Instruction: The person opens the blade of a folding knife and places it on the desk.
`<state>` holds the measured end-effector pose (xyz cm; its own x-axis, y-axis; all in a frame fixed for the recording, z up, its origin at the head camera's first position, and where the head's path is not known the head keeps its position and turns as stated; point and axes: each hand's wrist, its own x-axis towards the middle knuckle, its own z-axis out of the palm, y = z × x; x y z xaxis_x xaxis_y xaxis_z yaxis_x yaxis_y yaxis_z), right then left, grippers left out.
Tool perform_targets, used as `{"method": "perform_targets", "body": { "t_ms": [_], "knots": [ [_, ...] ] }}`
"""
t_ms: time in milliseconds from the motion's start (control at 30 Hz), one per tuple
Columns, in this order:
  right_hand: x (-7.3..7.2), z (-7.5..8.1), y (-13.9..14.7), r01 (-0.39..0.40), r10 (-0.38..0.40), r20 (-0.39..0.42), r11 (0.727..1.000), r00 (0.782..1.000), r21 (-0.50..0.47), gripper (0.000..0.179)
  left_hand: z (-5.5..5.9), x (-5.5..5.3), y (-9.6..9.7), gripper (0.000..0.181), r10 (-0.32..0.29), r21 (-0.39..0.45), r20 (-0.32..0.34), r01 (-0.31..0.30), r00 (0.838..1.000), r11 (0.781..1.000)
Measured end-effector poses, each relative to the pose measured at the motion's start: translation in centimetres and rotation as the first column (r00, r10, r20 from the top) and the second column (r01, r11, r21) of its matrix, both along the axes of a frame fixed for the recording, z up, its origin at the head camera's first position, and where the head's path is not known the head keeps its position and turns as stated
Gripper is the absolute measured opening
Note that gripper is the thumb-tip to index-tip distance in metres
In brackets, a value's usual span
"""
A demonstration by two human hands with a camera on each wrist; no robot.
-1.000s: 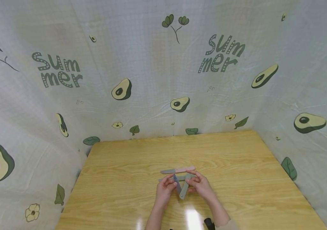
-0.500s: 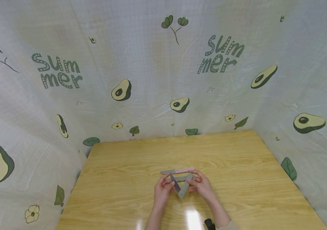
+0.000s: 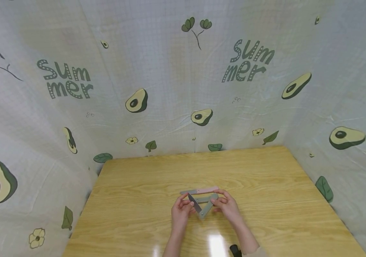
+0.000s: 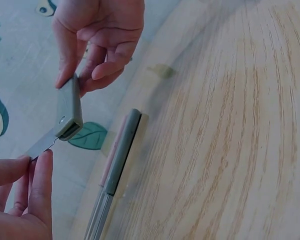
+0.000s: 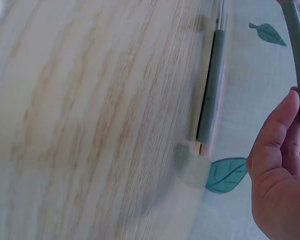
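Both hands hold a folding knife point(image 3: 206, 208) with a grey-green handle, raised above the table and half unfolded in a V. Its blade point(image 4: 41, 145) is pinched between the thumb and fingers of my left hand point(image 3: 180, 212). My right hand point(image 3: 230, 207) grips the handle point(image 5: 296, 45) near its far end, thumb against one side. Just behind, a second grey-green folding knife point(image 3: 203, 199) lies unfolded on the table, partly hidden by the held one. Beyond it lies an unfolded pink-handled folding knife point(image 3: 207, 190), its blade pointing left.
The wooden table point(image 3: 138, 200) has a printed cloth point(image 3: 170, 71) with avocados and leaves hanging around its back and sides. A small black object point(image 3: 235, 250) shows beside the right forearm. Light glares off the table's near part.
My left hand has moved slightly left with the blade, so the angle between blade and handle is wider. The right hand has shifted a little to the right. Both knives on the table stay put.
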<state>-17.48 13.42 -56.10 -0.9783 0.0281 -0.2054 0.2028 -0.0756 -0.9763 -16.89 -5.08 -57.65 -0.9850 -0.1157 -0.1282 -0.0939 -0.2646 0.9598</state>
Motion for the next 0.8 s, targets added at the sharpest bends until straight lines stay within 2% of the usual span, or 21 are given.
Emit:
{"method": "perform_targets", "body": {
  "t_ms": [300, 800],
  "knots": [
    [-0.06, -0.22, 0.29, 0.038, -0.038, -0.004, 0.999, 0.999, 0.004, 0.043, -0.03, -0.02, 0.15, 0.049, 0.026, 0.045, 0.000, -0.026, 1.000, 0.999],
    [-0.03, -0.04, 0.61, 0.073, -0.073, 0.003, 0.997, 0.997, -0.007, 0.041, 0.10, 0.24, 0.26, 0.050, 0.066, 0.055, -0.010, -0.065, 0.998, 0.996]
  ]
}}
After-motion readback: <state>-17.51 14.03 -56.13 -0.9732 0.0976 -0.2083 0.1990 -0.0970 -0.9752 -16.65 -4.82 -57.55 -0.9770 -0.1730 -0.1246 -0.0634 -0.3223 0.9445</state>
